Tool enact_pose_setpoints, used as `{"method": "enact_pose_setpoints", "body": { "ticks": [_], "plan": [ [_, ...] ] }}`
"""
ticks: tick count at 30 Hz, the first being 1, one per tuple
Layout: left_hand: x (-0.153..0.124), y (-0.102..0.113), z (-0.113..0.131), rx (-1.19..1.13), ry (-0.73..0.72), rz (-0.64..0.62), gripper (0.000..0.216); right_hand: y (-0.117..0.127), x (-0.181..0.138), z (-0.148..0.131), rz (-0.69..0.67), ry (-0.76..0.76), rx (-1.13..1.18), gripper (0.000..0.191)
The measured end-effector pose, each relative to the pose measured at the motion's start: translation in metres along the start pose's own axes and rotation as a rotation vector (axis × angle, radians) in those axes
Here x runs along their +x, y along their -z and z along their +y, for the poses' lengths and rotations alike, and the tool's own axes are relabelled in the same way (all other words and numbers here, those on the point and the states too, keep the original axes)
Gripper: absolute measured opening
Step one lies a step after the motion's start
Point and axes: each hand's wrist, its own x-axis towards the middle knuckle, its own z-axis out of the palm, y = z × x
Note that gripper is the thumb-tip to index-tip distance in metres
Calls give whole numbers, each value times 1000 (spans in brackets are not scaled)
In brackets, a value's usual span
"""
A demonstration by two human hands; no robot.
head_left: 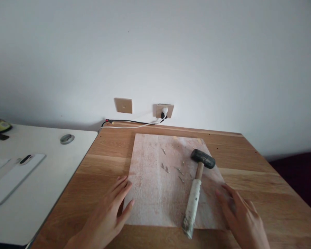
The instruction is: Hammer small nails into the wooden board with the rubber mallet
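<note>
A pale, whitish wooden board (147, 200) lies flat in front of me. My left hand (111, 207) rests at its left edge, fingers stretched out and the thumb over the near left part. At the opposite edge, my right hand (241, 214) touches the board's near right side, fingers extended and slightly blurred. Neither hand wraps around anything. On the right half of the board lies a mallet (193, 200) with a black head and a light, worn wrapping on its handle; the handle end reaches past the near edge. Several small metal nails (180, 170) are scattered across the middle.
The wooden table (103, 162) carries the board. A white table (54, 166) adjoins on the left, with a white phone-like object (15, 180) and a grey ring (67, 139). Cables (134, 124) run along the wall to a socket (168, 110). Dark fabric (298, 173) shows at right.
</note>
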Motion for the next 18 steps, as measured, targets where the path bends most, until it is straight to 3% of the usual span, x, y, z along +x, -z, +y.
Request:
{"method": "enact_pose_setpoints", "body": {
  "ticks": [9,18],
  "plan": [
    [16,-9,1,83,-86,-40,43,-5,-5,19,51,96,8,57],
    [22,-12,-1,107,-137,34,38,-7,-6,22,95,148,62,54]
  ]
}}
